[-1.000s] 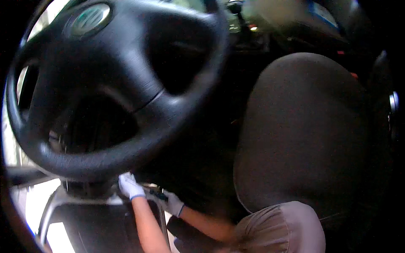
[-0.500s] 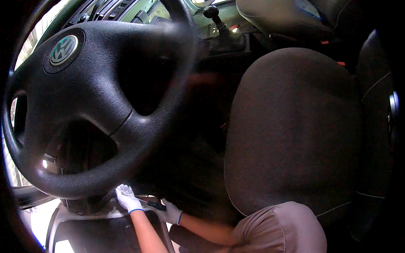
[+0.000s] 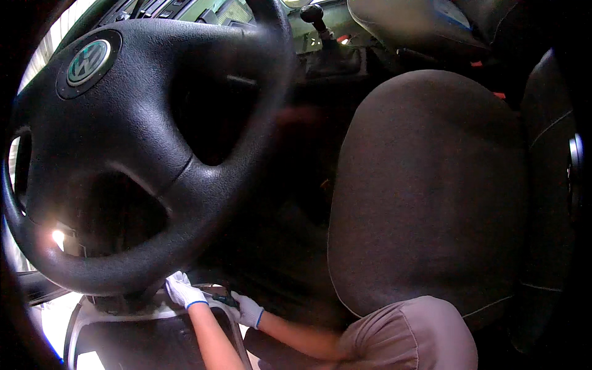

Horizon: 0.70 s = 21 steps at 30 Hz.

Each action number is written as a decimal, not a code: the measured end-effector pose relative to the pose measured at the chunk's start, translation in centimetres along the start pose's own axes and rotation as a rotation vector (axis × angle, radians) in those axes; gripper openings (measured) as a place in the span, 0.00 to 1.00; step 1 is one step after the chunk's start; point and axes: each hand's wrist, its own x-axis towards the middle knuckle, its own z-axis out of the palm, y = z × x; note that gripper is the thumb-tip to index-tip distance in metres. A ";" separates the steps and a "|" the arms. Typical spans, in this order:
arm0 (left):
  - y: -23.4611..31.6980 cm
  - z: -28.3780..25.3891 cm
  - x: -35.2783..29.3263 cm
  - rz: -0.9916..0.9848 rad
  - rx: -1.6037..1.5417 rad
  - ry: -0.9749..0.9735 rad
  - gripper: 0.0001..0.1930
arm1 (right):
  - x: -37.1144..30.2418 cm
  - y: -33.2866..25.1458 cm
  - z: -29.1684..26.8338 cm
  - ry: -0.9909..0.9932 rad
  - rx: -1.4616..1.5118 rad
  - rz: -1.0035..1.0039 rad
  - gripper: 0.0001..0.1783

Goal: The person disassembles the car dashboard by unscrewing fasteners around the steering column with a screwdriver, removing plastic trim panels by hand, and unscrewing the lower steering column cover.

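In my right hand [image 3: 248, 310], which wears a white glove with a blue cuff, is a screwdriver [image 3: 226, 300] with a dark handle. Its thin shaft points left toward my other hand, and its tip does not show. My left hand [image 3: 184, 291], gloved the same way, is just below the steering wheel's [image 3: 114, 271] lower rim, at the dark trim beside the door opening. Its fingers are drawn together; what they hold, if anything, is hidden.
A dark cloth seat [image 3: 431, 185] fills the right side. Beyond it stands a gear lever [image 3: 313, 15]. The door [image 3: 142, 345] is at the lower left, and my grey-clad knee [image 3: 419, 333] rests against the seat's near edge. The footwell lies in deep shadow.
The view has shifted slightly, so the steering wheel sits a little higher and further left. The screwdriver's handle has come slightly left and tilts more steeply. Both hands stay nearly in place.
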 end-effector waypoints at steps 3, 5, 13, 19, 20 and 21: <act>-0.8 -0.1 1.1 -0.030 -0.013 0.008 0.25 | -1.8 -1.0 1.3 0.004 0.217 0.098 0.22; -1.4 0.1 1.4 -0.057 -0.034 -0.005 0.25 | -1.7 -1.5 0.5 -0.083 0.248 0.099 0.23; -1.8 -0.6 2.2 -0.065 -0.099 -0.058 0.27 | -1.5 -1.5 0.3 -0.044 0.222 0.093 0.23; -1.7 0.9 0.2 -0.002 0.009 -0.043 0.27 | 1.1 -1.6 -0.6 -0.017 0.246 0.015 0.20; -1.8 1.1 0.2 -0.006 0.010 -0.047 0.27 | 1.4 -1.8 -1.5 -0.016 0.249 0.010 0.20; -1.4 0.2 0.9 0.000 0.011 -0.023 0.26 | 0.7 -1.3 -1.4 -0.064 0.185 0.064 0.20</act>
